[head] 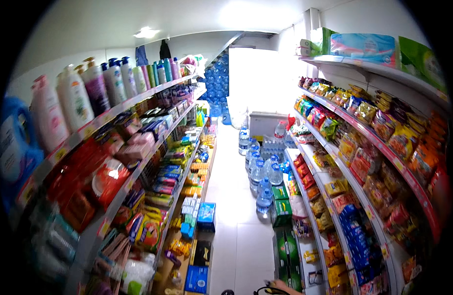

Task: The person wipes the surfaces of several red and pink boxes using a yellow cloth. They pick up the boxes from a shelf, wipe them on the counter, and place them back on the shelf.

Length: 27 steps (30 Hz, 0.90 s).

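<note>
Only a small part of my right hand (282, 285) shows, at the bottom edge of the head view. It is by a thin black curved object (268, 288), and whether the fingers grip that object cannot be made out. Next to the hand, at the foot of the right shelves, lie green shrink-wrapped packs (286, 245). My left hand is out of view. Before me runs an aisle with a pale tiled floor (226, 239). A small round black thing (227, 292) shows at the bottom edge.
Left shelves carry pump bottles (94, 86), red packages (79, 173) and boxes. Bagged snacks (383, 121) fill the right shelves. Large water bottles (264, 195) and green boxes (282, 210) narrow the aisle on the right; a blue box (206, 217) juts in from the left.
</note>
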### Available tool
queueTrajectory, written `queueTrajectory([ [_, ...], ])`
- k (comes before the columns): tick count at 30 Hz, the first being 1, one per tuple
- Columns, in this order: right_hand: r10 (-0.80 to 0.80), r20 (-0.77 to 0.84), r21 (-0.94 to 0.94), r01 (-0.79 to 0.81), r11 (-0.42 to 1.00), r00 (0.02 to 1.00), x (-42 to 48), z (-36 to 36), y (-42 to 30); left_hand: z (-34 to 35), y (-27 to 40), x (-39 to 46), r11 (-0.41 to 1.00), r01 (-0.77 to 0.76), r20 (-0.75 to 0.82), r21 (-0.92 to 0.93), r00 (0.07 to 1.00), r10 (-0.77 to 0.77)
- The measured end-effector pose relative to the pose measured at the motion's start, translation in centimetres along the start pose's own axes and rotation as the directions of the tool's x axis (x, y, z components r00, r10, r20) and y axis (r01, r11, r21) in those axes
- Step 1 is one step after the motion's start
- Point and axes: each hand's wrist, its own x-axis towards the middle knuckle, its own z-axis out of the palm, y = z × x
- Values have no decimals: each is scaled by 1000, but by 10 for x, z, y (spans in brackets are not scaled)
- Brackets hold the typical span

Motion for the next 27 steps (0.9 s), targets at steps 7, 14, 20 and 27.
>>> queueTrajectory([
  [7, 339, -41, 274, -316, 908, 940, 13, -65, 26, -63, 190, 228, 982, -183, 18, 50, 983, 182],
  [14, 409, -89, 345, -357, 868, 908, 168, -210, 9, -72, 295, 430, 984, -177, -11, 33, 984, 178],
  [20, 183, -302, 188, -129, 974, 936, 437, -399, -39, -81, 326, 509, 999, 46, -80, -1, 996, -46],
  [27, -9, -454, 292, 158, 943, 891, 692, -623, -232, -99, 375, 656, 984, 149, -105, -92, 982, -159],
])
